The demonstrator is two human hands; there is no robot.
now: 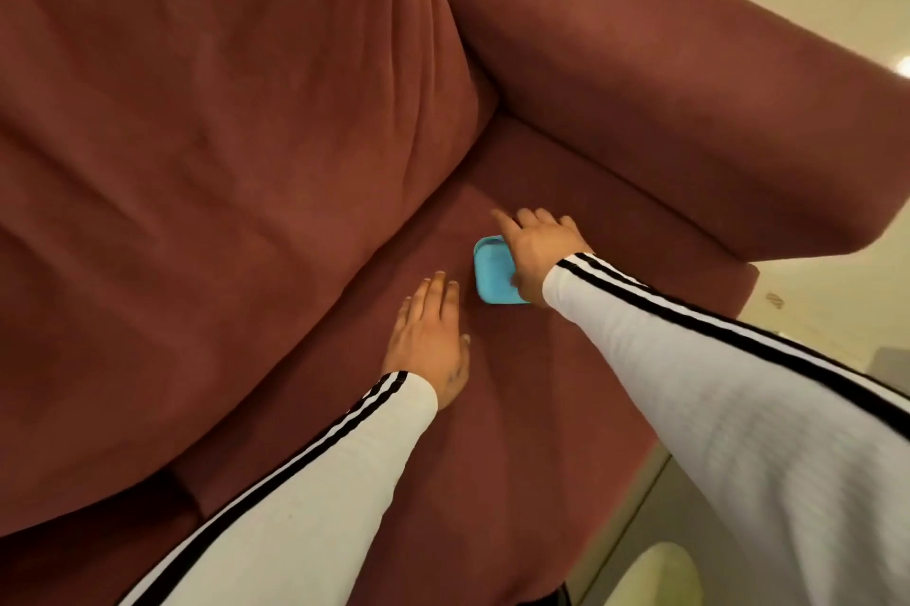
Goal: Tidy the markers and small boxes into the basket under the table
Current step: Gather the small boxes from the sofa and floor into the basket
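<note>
Box [494, 271], small and turquoise with rounded corners, is lying flat on the seat cushion of a dark red sofa [246, 162], close to the corner where the armrest meets the backrest. That's the only 1 of the task's things I can see. No markers, no basket, no table anywhere in the shot.

Right hand [539, 248] is on top of its right edge, index finger stretched past the far side, the other fingers [536, 215] loosely curled. It covers part of the box but I can't honestly tell if there's a real grip yet or just a touch, since the thumb is hidden underneath. Left hand [431, 337] is flat on the cushion just beside the box, fingers together and straight, holding nothing, probably just propping up the lean.

What could go wrong, my guess:
- the cushion is soft, so pressing down could tip the box or sink it toward the gap by the armrest, and then it's a fishing job
- grabbing by 1 edge only means a smooth little box could slip out on the lift
- if it has a lid (looks like there's a raised rim, hard to say), a careless grab might pop it open

As for containers: the box looks shut from here, so whatever's inside is unknown. The basket is out of view, so no idea what's in it.
</note>
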